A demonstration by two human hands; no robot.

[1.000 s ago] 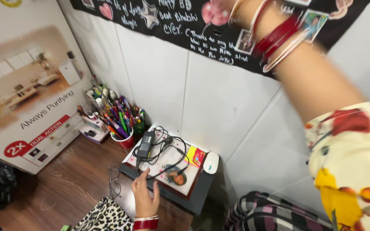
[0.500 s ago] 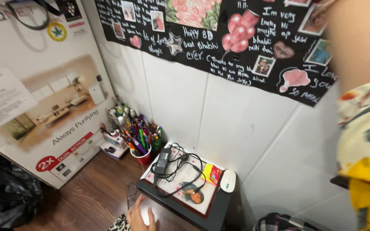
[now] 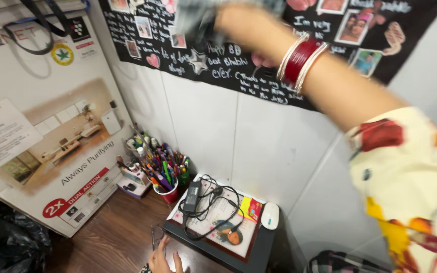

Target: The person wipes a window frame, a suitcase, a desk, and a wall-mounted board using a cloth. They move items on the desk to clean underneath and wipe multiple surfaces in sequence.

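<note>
A large cardboard box, white with a printed room scene and a red band near its lower corner, leans against the wall at the left. Above the white wall panels hangs one black poster with small photos, hearts and chalk-style writing.

The right hand is raised against that poster and grips a grey cloth, blurred; red and white bangles circle its wrist. The left hand lies flat, fingers spread, holding nothing, at the near left edge of a small dark surface.

On the surface:
- one black power adapter with a looped cable
- one white mouse at the right edge
- one yellow-red card

A red cup of pens stands on the floor beside its left corner.
</note>
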